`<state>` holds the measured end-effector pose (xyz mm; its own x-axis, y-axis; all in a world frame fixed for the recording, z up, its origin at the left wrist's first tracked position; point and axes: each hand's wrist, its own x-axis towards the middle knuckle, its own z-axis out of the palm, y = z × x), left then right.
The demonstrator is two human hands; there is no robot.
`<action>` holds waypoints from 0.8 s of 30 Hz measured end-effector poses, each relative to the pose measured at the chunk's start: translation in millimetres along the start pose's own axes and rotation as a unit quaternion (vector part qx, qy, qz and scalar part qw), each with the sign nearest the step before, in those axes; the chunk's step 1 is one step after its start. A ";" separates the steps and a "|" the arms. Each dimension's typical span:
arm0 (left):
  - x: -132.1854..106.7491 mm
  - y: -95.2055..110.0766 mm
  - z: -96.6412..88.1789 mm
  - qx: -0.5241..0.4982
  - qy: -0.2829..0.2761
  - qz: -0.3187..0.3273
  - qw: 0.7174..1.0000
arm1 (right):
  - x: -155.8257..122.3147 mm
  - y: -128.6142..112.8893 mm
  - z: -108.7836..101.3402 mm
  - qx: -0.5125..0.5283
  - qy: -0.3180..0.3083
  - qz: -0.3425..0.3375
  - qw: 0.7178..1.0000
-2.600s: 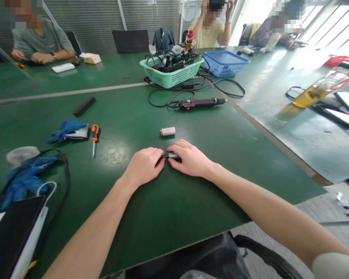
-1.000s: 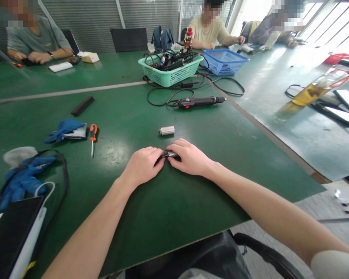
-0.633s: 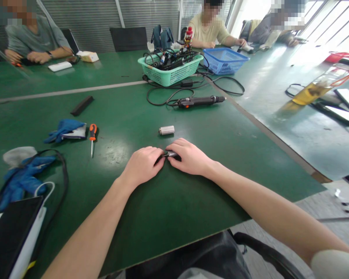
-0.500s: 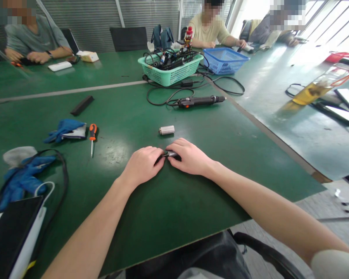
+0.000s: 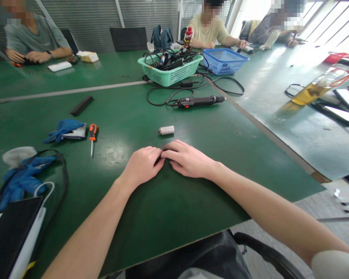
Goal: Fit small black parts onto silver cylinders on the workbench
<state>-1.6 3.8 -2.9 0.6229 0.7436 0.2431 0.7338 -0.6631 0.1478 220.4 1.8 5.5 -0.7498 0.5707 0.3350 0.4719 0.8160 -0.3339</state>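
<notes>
Green covers the tabletop in the head view, where the left hand is curled with its thumb drawn in, and the right hand reaches its bent fingers to the left's fingertips; whether either grips anything I cannot tell, as the undersides are hidden. Just beyond them a silvery cylinder lies on its side, with a black power screwdriver farther back and an orange-handled screwdriver off to the left.
</notes>
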 end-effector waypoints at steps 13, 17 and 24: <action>-0.9 -1.7 0.9 0.001 -0.017 0.008 1.000 | 0.3 -0.7 -1.0 -0.059 -0.042 0.000 0.997; -0.4 -0.3 0.1 0.004 -0.016 0.000 1.000 | -1.7 9.1 -9.4 -0.042 -0.043 0.007 0.998; -2.0 -2.3 -0.1 -0.013 -0.005 0.001 1.000 | -49.0 106.7 -49.4 -0.098 -0.031 0.127 0.987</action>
<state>-4.5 3.8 -3.6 0.6280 0.7425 0.2332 0.7248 -0.6671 0.1722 330.3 65.4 -3.0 -0.6198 0.7572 0.2061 0.7240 0.6531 -0.2222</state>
